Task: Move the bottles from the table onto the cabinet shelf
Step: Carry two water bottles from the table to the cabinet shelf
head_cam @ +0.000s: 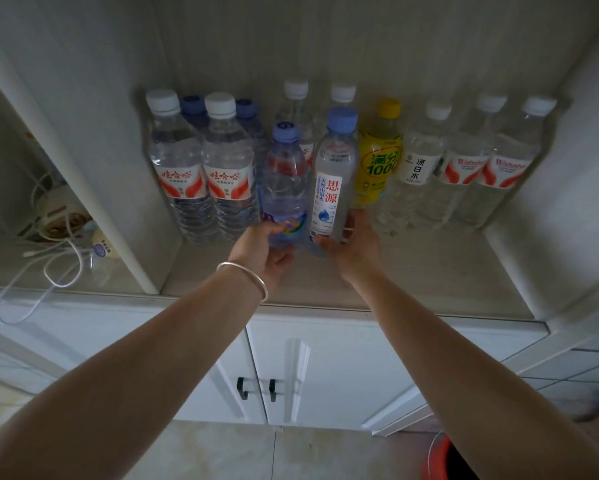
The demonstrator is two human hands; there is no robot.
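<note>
Both my arms reach into the cabinet shelf (pixel 429 271). My left hand (pixel 261 252), with a silver bangle on the wrist, grips the base of a clear bottle with a blue cap and colourful label (pixel 284 178). My right hand (pixel 351 244) grips the base of a taller blue-capped bottle with a white label (pixel 334 174). Both bottles stand upright side by side in front of the row. Behind them stand several bottles: two white-capped ones with red-white labels (pixel 201 174) on the left, a yellow bottle (pixel 379 157), and clear white-capped bottles (pixel 464 161) on the right.
A vertical divider (pixel 83 174) bounds the shelf's left side; beyond it lie a power strip and white cables (pixel 55 233). The right wall (pixel 547 188) closes the shelf. Below are white cabinet doors with black handles (pixel 256 389), a tiled floor, and a red object (pixel 440 459) at bottom right.
</note>
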